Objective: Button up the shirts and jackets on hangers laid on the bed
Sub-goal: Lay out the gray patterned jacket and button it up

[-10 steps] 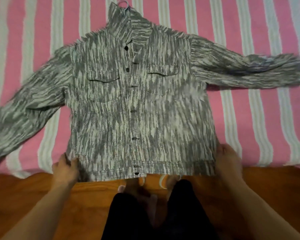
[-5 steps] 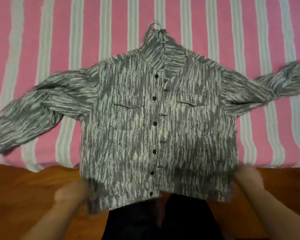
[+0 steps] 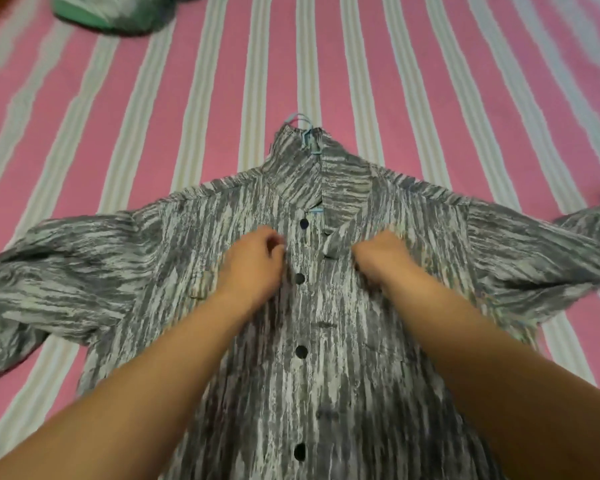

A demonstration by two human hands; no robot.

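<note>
- A home bedroom, most likely.
- A bed (image 3: 430, 81) under a pink sheet with pale stripes fills the view.
- A jacket (image 3: 326, 341) on a blue hanger (image 3: 307, 133) lies spread on it.
- A blurred green cloth (image 3: 111, 12), maybe more clothing, sits at the far corner.

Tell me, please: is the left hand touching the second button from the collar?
Apart. In the head view, the left hand rests on the jacket, and patterned cloth shows between it and the second button.
</note>
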